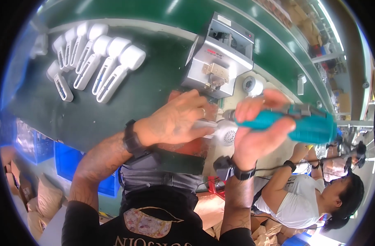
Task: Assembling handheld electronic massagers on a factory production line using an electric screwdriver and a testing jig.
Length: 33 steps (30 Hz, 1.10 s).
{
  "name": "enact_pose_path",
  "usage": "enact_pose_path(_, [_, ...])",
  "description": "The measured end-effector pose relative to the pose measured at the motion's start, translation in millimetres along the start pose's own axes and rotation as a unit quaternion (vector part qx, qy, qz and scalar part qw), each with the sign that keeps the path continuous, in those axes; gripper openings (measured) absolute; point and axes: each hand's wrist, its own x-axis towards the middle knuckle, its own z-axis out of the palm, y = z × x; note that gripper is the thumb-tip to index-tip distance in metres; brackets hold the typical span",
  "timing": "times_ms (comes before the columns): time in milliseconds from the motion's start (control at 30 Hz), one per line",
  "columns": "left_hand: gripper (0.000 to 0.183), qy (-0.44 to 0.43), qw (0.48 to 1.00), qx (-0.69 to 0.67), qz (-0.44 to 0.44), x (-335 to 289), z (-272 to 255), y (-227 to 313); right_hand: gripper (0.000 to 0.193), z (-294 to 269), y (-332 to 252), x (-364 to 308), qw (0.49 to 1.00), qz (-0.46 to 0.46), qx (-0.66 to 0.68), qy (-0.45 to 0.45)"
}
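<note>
My left hand (171,117) is closed around the handle of a white hair-dryer-shaped housing (227,134), whose round head with a slotted vent points to the right. Beneath it lies a worn red mat (183,149) on the bench. In my right hand (257,133) is a teal electric screwdriver (312,126), held lying sideways with its tip end toward the housing's head. Whether the tip touches the housing I cannot tell; that spot is blurred. Several similar white housings (113,76) lie in a cluster on the green bench at the left, their long handles toward me.
A silver-grey box-shaped machine (220,53) stands just beyond my hands. Beside it is a white cylindrical part (253,86). Another white piece (301,85) lies on the green surface behind. Blue bins (89,168) are below the bench. A co-worker (298,197) sits close on the right.
</note>
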Motion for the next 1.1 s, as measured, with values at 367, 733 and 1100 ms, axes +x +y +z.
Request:
enact_pose_path(367, [0.048, 0.029, 0.993, 0.092, 0.075, -9.1, 4.5, -8.6, 0.051, 28.8, 48.4, 53.7, 0.997, -0.007, -0.076, 0.0])
enact_pose_path(733, [0.05, 0.039, 0.993, 0.09, 0.069, -7.7, 6.8, -10.6, 0.049, 7.1, 19.3, 14.0, 0.999, 0.027, -0.026, -0.025])
enact_pose_path(1100, [0.042, 0.008, 0.996, 0.084, 0.021, -8.4, 4.3, -8.2, 0.059, -14.3, 18.0, -7.1, 0.998, 0.041, -0.025, -0.038])
